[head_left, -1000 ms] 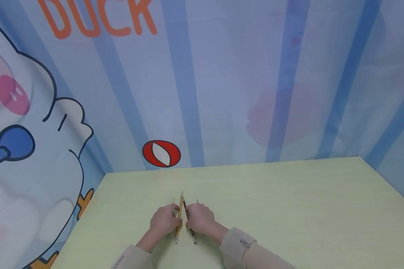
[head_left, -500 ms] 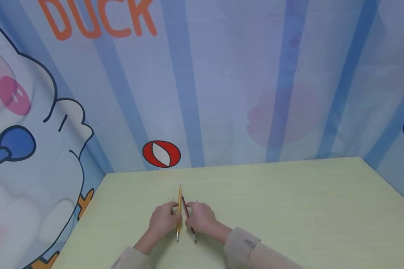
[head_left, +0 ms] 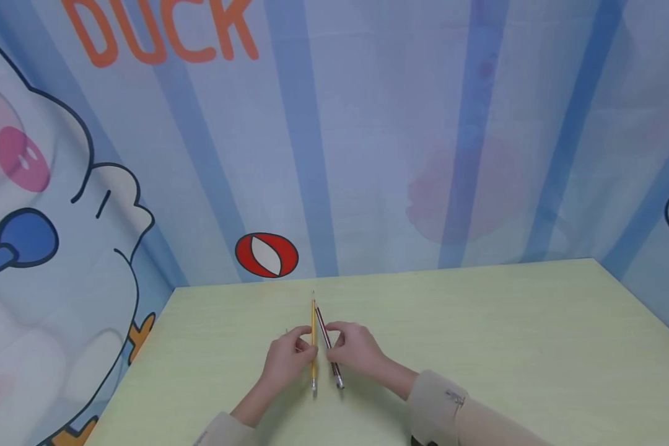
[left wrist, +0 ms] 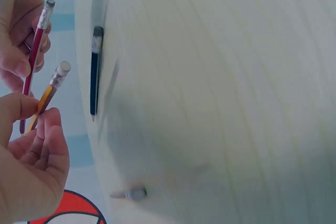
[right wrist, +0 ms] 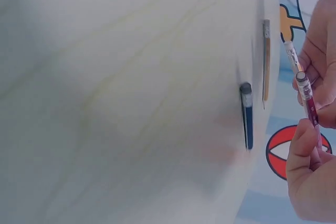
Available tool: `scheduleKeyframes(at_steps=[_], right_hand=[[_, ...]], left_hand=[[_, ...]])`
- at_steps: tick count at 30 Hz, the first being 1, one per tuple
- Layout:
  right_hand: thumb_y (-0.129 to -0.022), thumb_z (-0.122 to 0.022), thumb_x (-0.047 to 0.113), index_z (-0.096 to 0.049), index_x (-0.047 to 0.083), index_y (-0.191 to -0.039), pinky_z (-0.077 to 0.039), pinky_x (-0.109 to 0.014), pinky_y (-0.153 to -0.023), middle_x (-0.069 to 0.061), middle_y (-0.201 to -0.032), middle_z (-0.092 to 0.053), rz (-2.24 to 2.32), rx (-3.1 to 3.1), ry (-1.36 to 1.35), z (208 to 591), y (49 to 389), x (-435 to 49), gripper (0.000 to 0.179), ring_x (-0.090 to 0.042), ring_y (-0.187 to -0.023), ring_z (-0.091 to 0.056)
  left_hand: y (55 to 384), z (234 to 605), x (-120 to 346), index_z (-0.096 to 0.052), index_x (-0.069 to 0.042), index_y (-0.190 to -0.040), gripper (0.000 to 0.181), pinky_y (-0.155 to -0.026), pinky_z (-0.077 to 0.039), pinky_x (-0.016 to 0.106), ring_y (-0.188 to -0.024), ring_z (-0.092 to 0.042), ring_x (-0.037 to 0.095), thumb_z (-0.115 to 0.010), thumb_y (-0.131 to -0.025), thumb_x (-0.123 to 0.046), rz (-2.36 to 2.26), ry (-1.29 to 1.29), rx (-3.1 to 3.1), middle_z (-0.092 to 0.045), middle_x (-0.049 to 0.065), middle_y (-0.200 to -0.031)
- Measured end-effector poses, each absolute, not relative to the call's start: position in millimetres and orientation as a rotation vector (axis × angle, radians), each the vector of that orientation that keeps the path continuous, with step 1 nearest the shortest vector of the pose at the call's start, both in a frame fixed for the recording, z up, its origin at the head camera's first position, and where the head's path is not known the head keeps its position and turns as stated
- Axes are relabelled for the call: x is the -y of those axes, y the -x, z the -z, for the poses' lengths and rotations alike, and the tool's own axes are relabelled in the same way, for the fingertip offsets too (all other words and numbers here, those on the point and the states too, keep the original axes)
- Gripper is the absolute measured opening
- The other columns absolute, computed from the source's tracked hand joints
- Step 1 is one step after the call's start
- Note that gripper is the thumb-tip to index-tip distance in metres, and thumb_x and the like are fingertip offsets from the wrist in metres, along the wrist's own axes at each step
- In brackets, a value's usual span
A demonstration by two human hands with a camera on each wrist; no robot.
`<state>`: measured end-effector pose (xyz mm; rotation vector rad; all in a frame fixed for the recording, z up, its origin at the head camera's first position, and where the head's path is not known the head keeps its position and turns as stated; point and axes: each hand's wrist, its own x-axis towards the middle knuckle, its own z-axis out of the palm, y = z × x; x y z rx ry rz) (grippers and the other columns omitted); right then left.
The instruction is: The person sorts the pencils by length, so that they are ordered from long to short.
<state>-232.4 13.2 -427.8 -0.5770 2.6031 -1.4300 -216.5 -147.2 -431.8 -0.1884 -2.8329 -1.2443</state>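
Between thumb and fingers, my left hand (head_left: 287,360) pinches a yellow pencil (head_left: 313,337), its white eraser end toward me in the head view. My right hand (head_left: 359,349) pinches a dark red pencil (head_left: 322,328) close beside it, slanted so the tips nearly meet. In the left wrist view both pencils are raised above the tabletop. A dark blue pencil (left wrist: 95,77) lies on the table there. The right wrist view shows this blue pencil (right wrist: 247,116) and a wood-coloured pencil (right wrist: 266,61) lying near each other, eraser ends toward the same side.
The pale yellow table (head_left: 479,334) reaches back to a blue striped cloth backdrop (head_left: 368,155) with duck drawings. A small blurred object (left wrist: 131,193) with a dark end lies low in the left wrist view.
Both hands have moved to the right and slightly up in the head view, carrying the yellow and dark red pencils with them. The two pencils stay side by side.
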Motion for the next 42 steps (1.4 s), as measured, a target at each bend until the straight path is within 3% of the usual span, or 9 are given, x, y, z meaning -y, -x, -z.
scheduleKeyframes(at_steps=[6, 13, 24, 42], right_hand=[[-0.074, -0.057, 0.002, -0.053, 0.0, -0.115, -0.044, -0.024, -0.046, -0.002, -0.061, -0.055, 1.586, -2.488, 0.485, 422, 231, -35, 0.042, -0.01, -0.049, -0.05], [-0.073, -0.055, -0.001, -0.05, -0.002, -0.111, -0.047, -0.025, -0.047, -0.005, -0.068, -0.053, 1.726, -2.378, 0.383, 424, 228, -60, 0.038, -0.011, -0.051, -0.05], [-0.078, -0.051, -0.003, -0.038, -0.008, -0.114, -0.052, -0.034, -0.054, -0.004, -0.073, -0.048, 1.882, -2.074, 0.372, 433, 218, -86, 0.038, -0.014, -0.053, -0.054], [-0.078, -0.054, -0.003, -0.039, -0.006, -0.113, -0.053, -0.036, -0.059, -0.007, -0.079, -0.051, 1.902, -1.975, 0.342, 442, 206, -103, 0.038, -0.016, -0.061, -0.058]], left_hand=[[215, 430, 130, -0.051, -0.004, -0.119, 0.039, -0.051, -0.043, 0.021, -0.062, -0.056, 0.009, -0.056, -0.081, -0.012, 1.469, 0.192, 2.772, -0.059, 0.003, -0.074], [210, 431, 112, -0.049, 0.001, -0.118, 0.04, -0.055, -0.049, 0.022, -0.062, -0.059, 0.011, -0.055, -0.081, -0.011, 1.691, 0.256, 2.671, -0.061, 0.008, -0.078], [206, 437, 85, -0.05, 0.0, -0.117, 0.04, -0.053, -0.048, 0.022, -0.062, -0.063, 0.015, -0.058, -0.079, -0.011, 1.917, 0.235, 2.63, -0.061, 0.007, -0.085], [198, 445, 64, -0.054, -0.004, -0.11, 0.034, -0.051, -0.047, 0.022, -0.059, -0.06, 0.011, -0.063, -0.077, -0.01, 1.991, 0.265, 2.668, -0.061, 0.006, -0.084]])
